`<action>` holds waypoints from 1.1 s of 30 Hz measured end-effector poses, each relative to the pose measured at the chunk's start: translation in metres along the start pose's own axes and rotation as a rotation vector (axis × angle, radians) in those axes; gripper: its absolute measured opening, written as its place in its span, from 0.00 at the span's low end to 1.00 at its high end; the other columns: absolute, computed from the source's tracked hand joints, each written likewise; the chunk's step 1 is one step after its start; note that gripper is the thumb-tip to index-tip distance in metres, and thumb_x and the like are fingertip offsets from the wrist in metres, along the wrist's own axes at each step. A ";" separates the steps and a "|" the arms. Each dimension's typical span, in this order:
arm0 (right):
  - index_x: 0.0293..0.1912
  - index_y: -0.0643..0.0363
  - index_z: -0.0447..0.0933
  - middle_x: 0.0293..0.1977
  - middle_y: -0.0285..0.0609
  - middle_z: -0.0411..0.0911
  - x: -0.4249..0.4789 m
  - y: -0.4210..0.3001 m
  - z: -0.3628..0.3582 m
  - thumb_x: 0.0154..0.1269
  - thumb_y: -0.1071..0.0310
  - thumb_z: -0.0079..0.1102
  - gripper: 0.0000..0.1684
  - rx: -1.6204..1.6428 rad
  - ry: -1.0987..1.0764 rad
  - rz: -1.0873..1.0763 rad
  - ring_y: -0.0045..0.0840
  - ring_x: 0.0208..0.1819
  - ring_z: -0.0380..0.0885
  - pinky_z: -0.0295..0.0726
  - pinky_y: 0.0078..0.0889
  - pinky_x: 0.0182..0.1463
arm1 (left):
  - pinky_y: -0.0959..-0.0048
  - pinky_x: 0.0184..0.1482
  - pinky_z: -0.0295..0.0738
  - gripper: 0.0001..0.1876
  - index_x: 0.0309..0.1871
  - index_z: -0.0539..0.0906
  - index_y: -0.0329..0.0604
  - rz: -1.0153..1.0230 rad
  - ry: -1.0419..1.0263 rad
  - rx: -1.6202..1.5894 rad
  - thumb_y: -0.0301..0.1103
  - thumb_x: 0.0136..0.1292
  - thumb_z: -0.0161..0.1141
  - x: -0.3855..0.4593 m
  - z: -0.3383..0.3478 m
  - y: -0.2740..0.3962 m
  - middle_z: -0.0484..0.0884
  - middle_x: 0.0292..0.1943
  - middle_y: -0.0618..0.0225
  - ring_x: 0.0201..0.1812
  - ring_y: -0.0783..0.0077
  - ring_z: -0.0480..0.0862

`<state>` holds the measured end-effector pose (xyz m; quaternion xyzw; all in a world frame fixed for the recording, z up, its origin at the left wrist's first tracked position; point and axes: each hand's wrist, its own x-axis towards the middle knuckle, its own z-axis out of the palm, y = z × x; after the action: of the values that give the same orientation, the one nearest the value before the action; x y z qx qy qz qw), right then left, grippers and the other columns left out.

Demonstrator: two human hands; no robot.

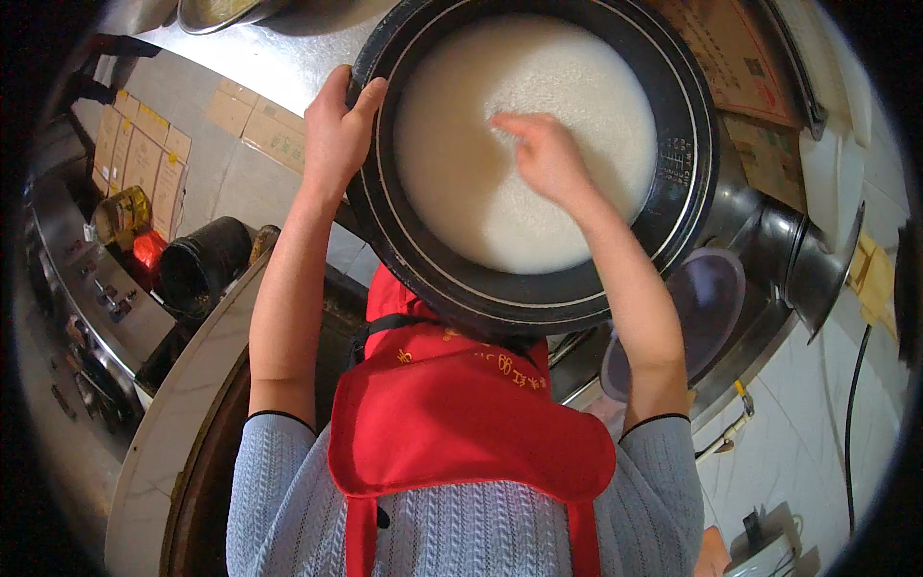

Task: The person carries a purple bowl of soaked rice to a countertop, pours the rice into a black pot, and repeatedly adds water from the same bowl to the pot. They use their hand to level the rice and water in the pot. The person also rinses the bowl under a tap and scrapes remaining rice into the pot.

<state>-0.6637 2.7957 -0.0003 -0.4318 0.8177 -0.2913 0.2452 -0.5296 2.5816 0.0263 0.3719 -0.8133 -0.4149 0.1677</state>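
A large black rice cooker inner pot [685, 209] with level marks on its inner wall is in front of me. It holds rice grains [533, 223] under cloudy whitish water. My left hand [342, 126] grips the pot's rim at the left, thumb on top and fingers hidden behind the edge. My right hand [548, 155] is over the middle of the pot, index finger extended with its tip at the water's surface and the other fingers curled. It holds nothing that I can see. A red apron [461, 425] lies below the pot.
A metal bowl [216, 13] sits on the steel counter [288, 54] at upper left. A purple-grey plastic basin [699, 310] is right of the pot, near a steel vessel [822, 252]. Flattened cardboard [140, 155] and a black bucket [205, 263] are at left. Cardboard boxes [728, 58] stand at upper right.
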 end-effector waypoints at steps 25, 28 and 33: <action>0.57 0.64 0.72 0.52 0.44 0.77 -0.031 0.029 0.000 0.58 0.84 0.48 0.25 0.412 -0.107 0.278 0.25 0.53 0.76 0.74 0.25 0.55 | 0.72 0.37 0.69 0.16 0.39 0.76 0.31 -0.067 -0.067 -0.148 0.40 0.61 0.59 0.001 0.003 -0.001 0.77 0.27 0.61 0.31 0.73 0.73; 0.54 0.62 0.74 0.48 0.47 0.79 -0.020 0.055 -0.025 0.54 0.82 0.49 0.26 0.477 0.134 0.390 0.28 0.51 0.78 0.75 0.27 0.55 | 0.72 0.36 0.69 0.17 0.38 0.75 0.31 -0.048 -0.042 -0.141 0.41 0.61 0.60 0.000 0.003 -0.001 0.76 0.26 0.61 0.30 0.73 0.72; 0.53 0.63 0.75 0.48 0.49 0.79 -0.037 0.098 -0.075 0.53 0.83 0.47 0.26 0.334 0.343 0.447 0.29 0.52 0.78 0.74 0.27 0.55 | 0.72 0.36 0.69 0.18 0.37 0.75 0.31 -0.055 -0.054 -0.133 0.42 0.60 0.60 0.002 0.004 -0.003 0.76 0.26 0.61 0.30 0.73 0.72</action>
<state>-0.7487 2.8917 -0.0090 -0.1400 0.8626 -0.4288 0.2292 -0.5320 2.5814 0.0218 0.3707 -0.7777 -0.4822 0.1589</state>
